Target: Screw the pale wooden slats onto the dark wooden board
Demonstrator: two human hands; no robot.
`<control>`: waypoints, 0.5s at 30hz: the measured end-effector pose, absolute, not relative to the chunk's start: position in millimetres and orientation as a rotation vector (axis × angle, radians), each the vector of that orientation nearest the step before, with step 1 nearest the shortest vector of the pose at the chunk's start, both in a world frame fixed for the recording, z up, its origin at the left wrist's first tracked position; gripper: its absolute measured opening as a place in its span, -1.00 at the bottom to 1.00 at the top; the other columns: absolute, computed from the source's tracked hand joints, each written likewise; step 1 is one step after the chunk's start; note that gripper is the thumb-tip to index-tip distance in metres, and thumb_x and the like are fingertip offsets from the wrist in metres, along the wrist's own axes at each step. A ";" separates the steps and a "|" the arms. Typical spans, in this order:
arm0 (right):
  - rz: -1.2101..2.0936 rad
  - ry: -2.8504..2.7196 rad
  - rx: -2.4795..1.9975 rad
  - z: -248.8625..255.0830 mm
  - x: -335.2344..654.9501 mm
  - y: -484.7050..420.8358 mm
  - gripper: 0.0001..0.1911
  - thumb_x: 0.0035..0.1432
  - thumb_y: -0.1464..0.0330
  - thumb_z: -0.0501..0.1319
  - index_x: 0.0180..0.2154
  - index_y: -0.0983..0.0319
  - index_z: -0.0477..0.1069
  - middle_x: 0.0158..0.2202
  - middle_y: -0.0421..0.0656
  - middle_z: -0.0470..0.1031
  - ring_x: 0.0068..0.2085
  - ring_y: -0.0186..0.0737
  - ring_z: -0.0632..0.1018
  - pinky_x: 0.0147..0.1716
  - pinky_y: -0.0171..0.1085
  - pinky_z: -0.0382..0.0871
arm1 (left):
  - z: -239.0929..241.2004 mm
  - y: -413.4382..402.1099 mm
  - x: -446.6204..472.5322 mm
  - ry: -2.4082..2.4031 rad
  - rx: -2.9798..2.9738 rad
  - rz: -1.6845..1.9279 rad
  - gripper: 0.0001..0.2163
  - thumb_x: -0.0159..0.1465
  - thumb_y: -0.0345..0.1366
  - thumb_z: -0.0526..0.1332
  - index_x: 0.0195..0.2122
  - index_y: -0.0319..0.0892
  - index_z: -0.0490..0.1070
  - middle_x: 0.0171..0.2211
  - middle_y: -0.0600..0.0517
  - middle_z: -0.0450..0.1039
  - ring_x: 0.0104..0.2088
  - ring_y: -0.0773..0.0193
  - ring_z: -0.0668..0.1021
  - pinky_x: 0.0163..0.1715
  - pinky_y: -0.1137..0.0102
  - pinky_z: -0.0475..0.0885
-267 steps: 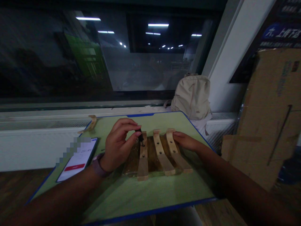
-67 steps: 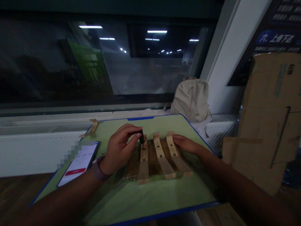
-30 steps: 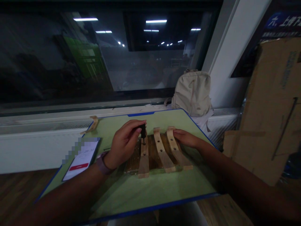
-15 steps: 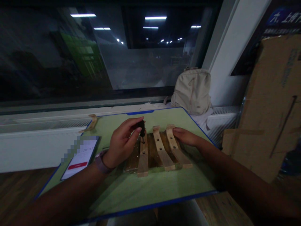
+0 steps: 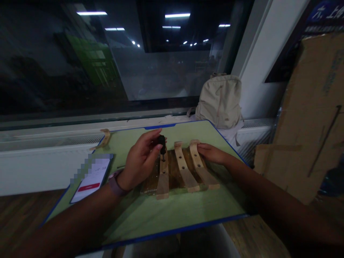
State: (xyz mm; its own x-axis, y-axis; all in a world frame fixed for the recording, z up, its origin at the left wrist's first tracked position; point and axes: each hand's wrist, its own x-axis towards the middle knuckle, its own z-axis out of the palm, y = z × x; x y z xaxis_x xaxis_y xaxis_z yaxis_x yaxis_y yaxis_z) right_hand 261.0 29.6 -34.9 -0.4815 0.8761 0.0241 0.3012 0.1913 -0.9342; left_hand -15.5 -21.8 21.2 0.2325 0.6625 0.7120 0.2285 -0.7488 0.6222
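Observation:
My left hand (image 5: 142, 157) is closed around the black handle of a screwdriver (image 5: 161, 141), held upright. Its metal shaft points down at the upper hole of the left curved wooden piece (image 5: 163, 182). Two more such pieces lie to the right, a middle wooden piece (image 5: 185, 172) and a right wooden piece (image 5: 202, 170), each with two dark holes. All three rest across a brown, glossy board (image 5: 150, 184). My right hand (image 5: 211, 153) touches the upper end of the right piece, its fingers partly hidden behind it, so its grip cannot be made out.
The pieces lie on a green table top (image 5: 129, 222) with a blue edge. A phone (image 5: 92, 179) lies at the left, and another curved wooden piece (image 5: 104, 139) sits at the back-left corner. A beige backpack (image 5: 220, 102) stands behind, and cardboard (image 5: 311, 118) leans at the right.
The view has tilted slightly, shifting the table scene up a little. The screwdriver handle leans slightly differently in my left hand. My right hand stays at the right wooden piece.

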 end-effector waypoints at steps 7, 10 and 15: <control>1.263 -1.938 -1.078 -34.2 263.3 30.1 -0.59 0.20 0.07 0.13 -0.21 0.27 0.50 -0.22 -0.07 0.58 -0.19 -0.13 0.52 -0.17 -0.19 0.39 | 22.9 -16.7 -16.5 0.754 2.214 1.536 -0.73 0.29 -0.38 0.21 0.02 -0.03 0.41 -0.11 -0.01 0.44 -0.09 0.27 0.51 -0.07 0.37 0.44; 1.277 -1.928 -1.098 -36.3 263.7 31.0 -0.61 0.22 0.09 0.12 -0.19 0.27 0.50 -0.22 -0.07 0.57 -0.21 -0.14 0.52 -0.18 -0.19 0.38 | 24.4 -16.1 -16.9 0.749 2.240 1.616 -0.73 0.22 -0.40 0.30 -0.05 -0.03 0.45 -0.18 0.04 0.43 -0.14 0.31 0.50 -0.14 0.44 0.44; 1.249 -1.922 -1.115 -36.4 262.6 31.5 -0.66 0.24 0.16 0.11 -0.20 0.25 0.51 -0.19 -0.08 0.57 -0.18 -0.14 0.52 -0.12 -0.19 0.36 | 18.4 -17.3 -17.4 0.797 2.114 1.547 -0.65 0.30 -0.39 0.20 0.11 -0.02 0.34 -0.10 0.00 0.47 -0.13 0.30 0.55 -0.08 0.37 0.47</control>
State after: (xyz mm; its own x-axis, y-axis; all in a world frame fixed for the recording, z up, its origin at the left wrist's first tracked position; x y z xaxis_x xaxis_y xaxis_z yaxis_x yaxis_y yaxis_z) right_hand 262.6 31.5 -36.4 -0.4794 0.8771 0.0288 0.3301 0.2106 -0.9202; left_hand -17.4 -17.3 18.4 0.2244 0.6529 0.7234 0.2098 -0.7573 0.6184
